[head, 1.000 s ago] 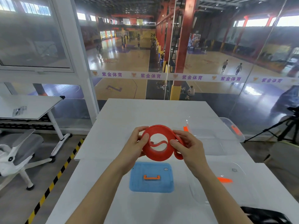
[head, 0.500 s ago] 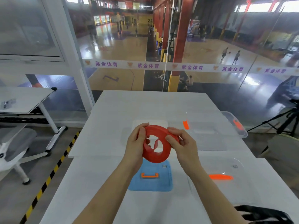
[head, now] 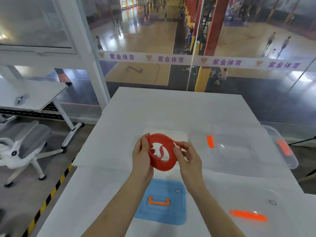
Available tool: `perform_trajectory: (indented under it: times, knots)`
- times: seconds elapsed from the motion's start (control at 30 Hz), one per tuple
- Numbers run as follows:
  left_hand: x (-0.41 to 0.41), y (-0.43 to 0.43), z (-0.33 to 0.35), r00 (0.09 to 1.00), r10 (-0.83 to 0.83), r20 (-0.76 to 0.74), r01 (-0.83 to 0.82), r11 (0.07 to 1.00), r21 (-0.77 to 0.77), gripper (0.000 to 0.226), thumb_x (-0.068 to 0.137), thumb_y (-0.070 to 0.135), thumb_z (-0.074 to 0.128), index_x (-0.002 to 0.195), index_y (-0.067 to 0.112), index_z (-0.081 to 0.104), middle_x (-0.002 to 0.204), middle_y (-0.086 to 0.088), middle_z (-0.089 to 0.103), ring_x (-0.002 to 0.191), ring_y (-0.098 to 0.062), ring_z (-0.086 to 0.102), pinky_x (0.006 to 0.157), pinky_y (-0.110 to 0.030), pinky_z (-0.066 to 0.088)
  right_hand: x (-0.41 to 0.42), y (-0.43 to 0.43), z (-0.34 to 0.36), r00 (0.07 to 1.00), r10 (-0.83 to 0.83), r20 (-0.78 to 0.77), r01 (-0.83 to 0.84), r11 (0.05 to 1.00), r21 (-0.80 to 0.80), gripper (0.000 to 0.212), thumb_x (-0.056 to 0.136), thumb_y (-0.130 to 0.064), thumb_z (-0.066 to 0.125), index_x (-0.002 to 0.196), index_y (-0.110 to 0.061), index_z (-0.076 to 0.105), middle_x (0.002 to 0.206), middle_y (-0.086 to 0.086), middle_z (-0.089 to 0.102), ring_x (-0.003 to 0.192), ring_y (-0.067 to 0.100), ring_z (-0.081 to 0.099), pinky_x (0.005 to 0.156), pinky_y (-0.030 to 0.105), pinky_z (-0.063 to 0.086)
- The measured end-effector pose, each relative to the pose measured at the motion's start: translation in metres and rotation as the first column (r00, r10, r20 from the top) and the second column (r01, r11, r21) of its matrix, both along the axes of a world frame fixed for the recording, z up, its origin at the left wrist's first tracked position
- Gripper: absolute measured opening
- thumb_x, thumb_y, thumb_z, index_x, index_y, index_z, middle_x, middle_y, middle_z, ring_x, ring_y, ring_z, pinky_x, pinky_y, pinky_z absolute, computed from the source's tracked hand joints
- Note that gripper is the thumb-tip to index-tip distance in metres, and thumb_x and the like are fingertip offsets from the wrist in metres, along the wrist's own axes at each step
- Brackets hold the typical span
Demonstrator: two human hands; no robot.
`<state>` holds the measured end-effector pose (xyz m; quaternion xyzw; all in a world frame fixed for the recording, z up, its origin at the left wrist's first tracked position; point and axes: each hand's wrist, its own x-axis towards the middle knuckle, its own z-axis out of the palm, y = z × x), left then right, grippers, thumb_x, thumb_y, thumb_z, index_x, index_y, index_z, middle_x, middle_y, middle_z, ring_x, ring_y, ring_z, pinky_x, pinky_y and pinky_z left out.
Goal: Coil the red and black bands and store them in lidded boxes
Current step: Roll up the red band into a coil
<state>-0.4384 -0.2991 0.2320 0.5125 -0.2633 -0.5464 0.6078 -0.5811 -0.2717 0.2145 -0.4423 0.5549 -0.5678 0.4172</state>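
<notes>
I hold a coiled red band point(head: 162, 165) above the white table point(head: 171, 108), tilted toward me, with a loose curl inside its ring. My left hand point(head: 142, 156) grips its left side and my right hand point(head: 187, 157) pinches its right edge. Behind the coil sits a small clear box point(head: 183, 135). A blue lid with an orange handle point(head: 160, 202) lies flat below my hands. A large clear box with orange latches point(head: 248, 151) stands at the right. Its clear lid with an orange handle point(head: 248, 215) lies near the front right. No black band shows in this frame.
A glass wall runs along the table's far edge, with a sports hall beyond. To the left are a white desk point(head: 34, 94) and a grey office chair point(head: 22, 142). Yellow-black tape point(head: 51, 194) marks the floor beside the table.
The coil has tilted and drawn a little tighter between my hands. The view has dipped down and forward, and the black band at the bottom right has left the frame.
</notes>
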Motion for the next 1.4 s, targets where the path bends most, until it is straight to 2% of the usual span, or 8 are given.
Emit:
perform_trajectory:
  times: [0.17, 0.43, 0.67, 0.77, 0.87, 1.03, 1.2, 1.4]
  knots:
    - [0.003, -0.040, -0.022, 0.998, 0.046, -0.039, -0.044, 0.998, 0.046, 0.028, 0.109, 0.027, 0.043, 0.122, 0.020, 0.066, 0.104, -0.004, 0.063, 0.087, -0.018, 0.055, 0.081, -0.035, 0.049, 0.007, -0.036, -0.023, 0.993, 0.090, -0.074, -0.081, 0.990, 0.117, 0.042, 0.092, -0.028, 0.079, 0.128, -0.040, 0.062, 0.126, -0.022, 0.064, 0.099, -0.002, 0.071, 0.078, 0.012, 0.057]
    - [0.021, -0.097, -0.073, 0.987, -0.161, 0.003, 0.159, 0.974, 0.161, 0.030, 0.110, 0.038, 0.036, 0.134, 0.029, 0.051, 0.116, -0.008, 0.060, 0.098, -0.019, 0.058, 0.090, -0.042, 0.057, 0.015, -0.116, -0.056, 0.971, 0.079, -0.228, -0.024, 0.972, 0.233, 0.030, 0.084, -0.028, 0.080, 0.100, -0.050, 0.067, 0.105, -0.020, 0.073, 0.087, 0.015, 0.077, 0.080, 0.042, 0.066]
    - [0.065, -0.164, -0.127, 0.692, -0.423, 0.585, 0.344, 0.906, 0.248, 0.039, 0.105, 0.038, 0.033, 0.098, 0.019, 0.065, 0.100, 0.003, 0.059, 0.090, -0.009, 0.054, 0.090, -0.029, 0.041, 0.013, -0.191, -0.097, 0.948, 0.084, -0.307, 0.023, 0.944, 0.329, 0.015, 0.079, -0.030, 0.080, 0.090, -0.041, 0.077, 0.090, -0.019, 0.076, 0.083, 0.010, 0.076, 0.076, 0.045, 0.067]
    - [0.082, -0.189, -0.160, 0.479, -0.428, 0.767, 0.235, 0.904, 0.358, 0.043, 0.107, 0.023, 0.040, 0.149, 0.014, 0.046, 0.149, -0.006, 0.044, 0.136, -0.021, 0.047, 0.110, -0.031, 0.035, 0.020, -0.213, -0.122, 0.936, 0.104, -0.337, 0.038, 0.921, 0.389, 0.020, 0.081, -0.026, 0.078, 0.078, -0.045, 0.073, 0.078, -0.018, 0.075, 0.075, 0.014, 0.076, 0.075, 0.047, 0.067]
    - [0.078, -0.200, -0.187, 0.400, -0.500, 0.769, 0.262, 0.866, 0.427, 0.053, 0.109, 0.025, 0.038, 0.158, 0.009, 0.026, 0.163, -0.013, 0.031, 0.149, -0.029, 0.033, 0.119, -0.037, 0.028, 0.026, -0.226, -0.149, 0.924, 0.119, -0.363, 0.063, 0.891, 0.450, 0.018, 0.082, -0.022, 0.076, 0.077, -0.040, 0.073, 0.072, -0.007, 0.077, 0.070, 0.021, 0.077, 0.070, 0.049, 0.066]
    - [0.069, -0.206, -0.218, 0.430, -0.549, 0.717, 0.270, 0.836, 0.477, 0.057, 0.110, 0.035, 0.027, 0.161, 0.012, 0.015, 0.167, -0.009, 0.027, 0.152, -0.026, 0.030, 0.122, -0.034, 0.023, 0.028, -0.249, -0.188, 0.921, 0.101, -0.376, 0.111, 0.858, 0.501, 0.008, 0.082, -0.024, 0.076, 0.089, -0.024, 0.079, 0.071, 0.002, 0.077, 0.067, 0.025, 0.077, 0.067, 0.048, 0.067]
    - [0.059, -0.194, -0.223, 0.518, -0.453, 0.726, 0.221, 0.891, 0.398, 0.072, 0.096, 0.076, 0.008, 0.138, 0.038, 0.053, 0.128, 0.010, 0.067, 0.118, -0.016, 0.061, 0.097, -0.028, 0.034, 0.025, -0.268, -0.226, 0.892, 0.163, -0.421, 0.116, 0.819, 0.562, 0.010, 0.078, -0.031, 0.075, 0.088, -0.028, 0.077, 0.070, -0.001, 0.077, 0.066, 0.023, 0.077, 0.067, 0.046, 0.067]
    - [0.057, -0.197, -0.233, 0.453, -0.520, 0.724, 0.224, 0.852, 0.472, 0.053, 0.109, 0.037, 0.031, 0.157, 0.039, 0.009, 0.137, 0.001, 0.051, 0.103, -0.014, 0.051, 0.093, -0.029, 0.034, 0.035, -0.283, -0.250, 0.858, 0.255, -0.446, 0.084, 0.787, 0.611, 0.018, 0.083, -0.038, 0.073, 0.096, -0.025, 0.071, 0.073, -0.002, 0.076, 0.070, 0.022, 0.076, 0.072, 0.040, 0.064]
